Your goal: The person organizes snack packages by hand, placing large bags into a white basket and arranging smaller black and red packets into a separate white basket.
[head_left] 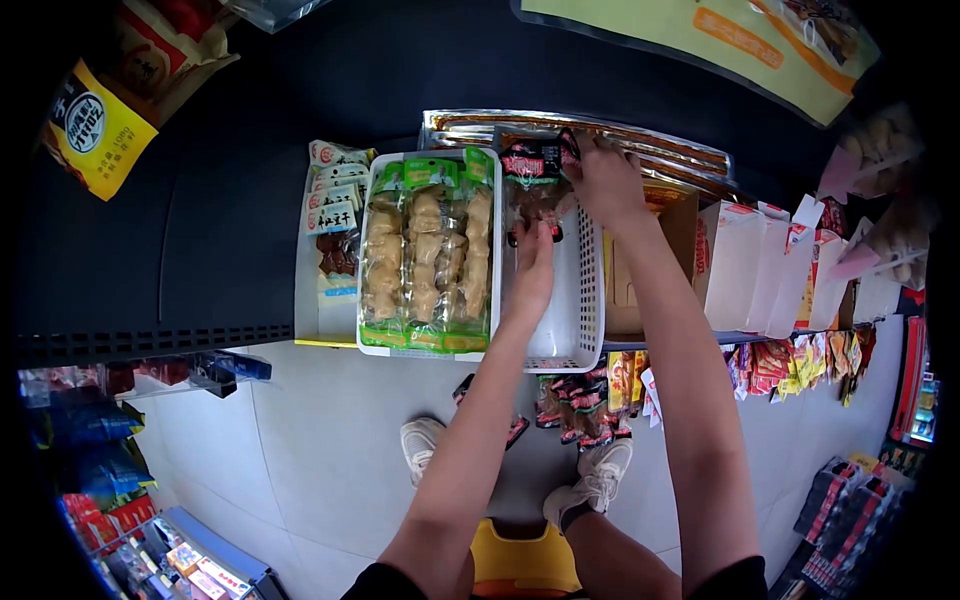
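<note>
A clear snack packet (535,190) with a black and pink label stands at the back of the narrow white basket (592,330). My right hand (608,180) has its fingers closed on the packet's upper right corner. Lower down, my left hand (533,275) grips the bottom end of the same packet, its fingers partly hidden. Left of it, a second white basket (367,290) holds several green-edged packets (426,255) of pale, lumpy food.
White snack packets (335,210) fill a box at the left. Open cartons (740,265) line the shelf to the right, with silver-orange packs (580,145) behind. Small packets (585,405) hang below the shelf edge. A yellow stool (525,560) is beneath me.
</note>
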Tool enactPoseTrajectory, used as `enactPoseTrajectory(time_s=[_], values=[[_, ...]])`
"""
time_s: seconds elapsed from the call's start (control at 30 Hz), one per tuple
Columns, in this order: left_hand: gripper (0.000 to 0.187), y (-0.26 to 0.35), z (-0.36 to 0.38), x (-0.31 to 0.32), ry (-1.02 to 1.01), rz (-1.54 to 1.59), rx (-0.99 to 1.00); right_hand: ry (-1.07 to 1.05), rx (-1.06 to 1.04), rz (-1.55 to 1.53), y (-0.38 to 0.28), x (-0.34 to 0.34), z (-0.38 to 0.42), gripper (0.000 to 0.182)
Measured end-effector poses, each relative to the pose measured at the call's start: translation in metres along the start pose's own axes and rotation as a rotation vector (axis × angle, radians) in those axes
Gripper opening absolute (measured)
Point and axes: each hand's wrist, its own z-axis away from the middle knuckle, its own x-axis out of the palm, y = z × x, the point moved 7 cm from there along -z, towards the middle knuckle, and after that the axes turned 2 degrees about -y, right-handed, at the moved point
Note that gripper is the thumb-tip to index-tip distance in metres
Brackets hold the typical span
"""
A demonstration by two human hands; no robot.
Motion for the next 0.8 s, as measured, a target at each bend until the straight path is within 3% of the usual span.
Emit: enactPoseTrajectory(time_s=[0.07, 0.23, 0.43, 0.7, 0.8], values=[[0.076, 0.002, 0.004, 0.008, -0.038, 0.117, -0.037, -0.084, -0.028, 0.065, 0.003, 0.011, -0.002, 0.041], [0.068, 0.012, 0.006, 0.013, -0.025, 0.078, 0.146, -0.071, -0.086, -0.057, 0.007, 0.009, -0.007, 0.035], [0.067, 0.011, 0.009, 0.011, 0.015, -0.03, 0.034, -0.132, -0.156, -0.031, 0.003, 0.005, -0.014, 0.031], [0.063, 0.015, 0.001, 0.004, 0.032, -0.118, 0.086, -0.219, -0.131, -0.056, 0.002, 0.01, -0.016, 0.03], [0.062, 0.013, -0.002, 0.003, 0.032, -0.141, 0.116, -0.128, -0.175, -0.039, -0.003, 0.007, -0.016, 0.035]])
